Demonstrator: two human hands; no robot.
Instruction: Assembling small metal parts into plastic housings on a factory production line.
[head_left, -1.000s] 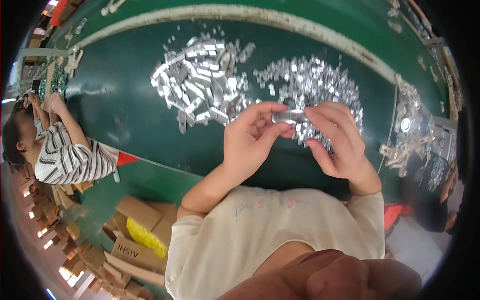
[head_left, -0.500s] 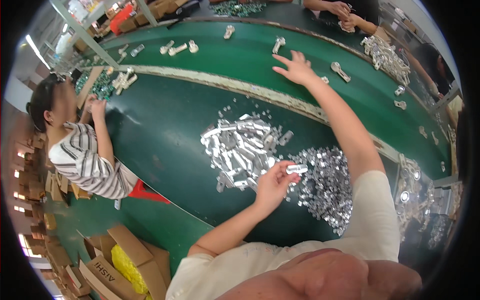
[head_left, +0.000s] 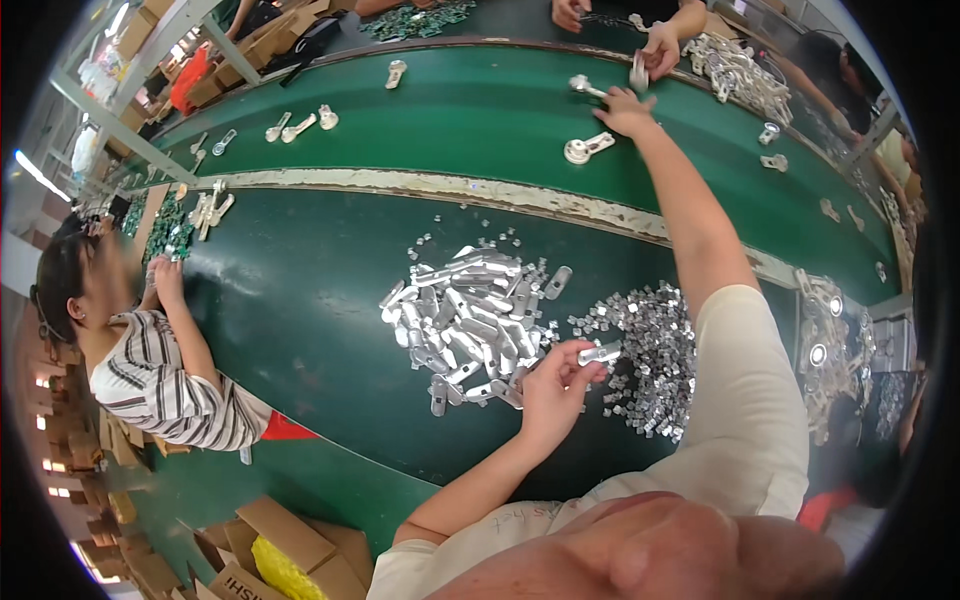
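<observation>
My left hand (head_left: 556, 395) pinches a small silver metal plate (head_left: 600, 353) between thumb and fingers. It is held over the gap between a heap of similar shiny plates (head_left: 470, 320) and a pile of tiny metal pieces (head_left: 655, 355). My right arm stretches out over the green conveyor belt (head_left: 480, 110). There my right hand (head_left: 628, 113) has its fingers apart, the tips at the narrow end of a white part with a round head (head_left: 587, 87); whether they touch it is unclear. A second such white part (head_left: 588, 148) lies on the belt nearer me.
Across the belt, a co-worker's hand (head_left: 660, 50) holds a blurred white part (head_left: 639, 72) close to my right hand. White parts are heaped (head_left: 740, 75) beside that person. A worn rail (head_left: 400, 182) edges the belt. At left sits a person in a striped top (head_left: 165, 380).
My right hand has moved to the white part with the round head, its fingers less spread. The co-worker's hand has come to the belt's far edge. My left hand keeps its plate.
</observation>
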